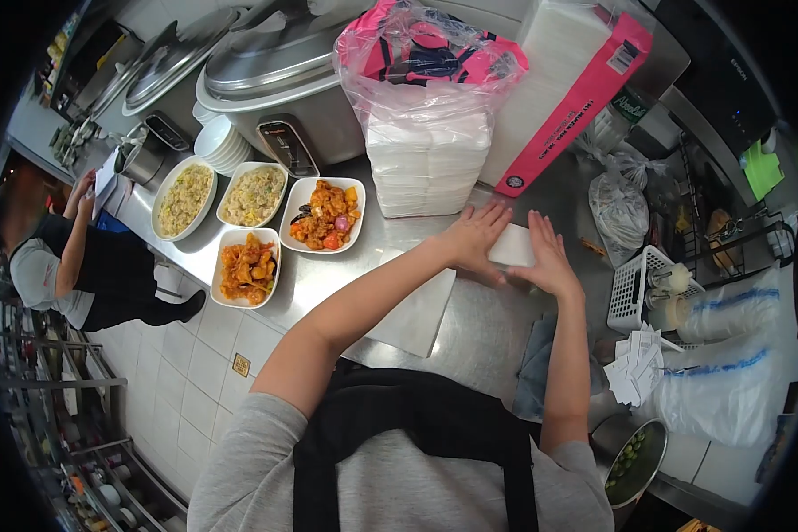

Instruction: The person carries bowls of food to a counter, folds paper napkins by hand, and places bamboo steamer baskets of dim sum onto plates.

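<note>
A small white stack of napkins point(511, 246) lies on the steel counter between my two hands. My left hand point(477, 239) rests at its left side, fingers stretched out and spread. At the right side is my right hand point(550, 259), its fingers also extended, with the thumb by the stack's near edge. Just behind stands a tall pack of white napkins point(427, 160) in a torn-open clear and pink wrapper. Below my left forearm, a flat white sheet point(414, 315) lies on the counter.
Left are two dishes of fried rice point(184, 199) and two bowls of saucy food point(324, 215), before large cookers point(279, 75). A pink-edged napkin pack point(576, 111) leans behind. Right are a white basket point(629, 293), plastic bags point(727, 390) and paper slips point(634, 365). A co-worker point(49, 275) stands left.
</note>
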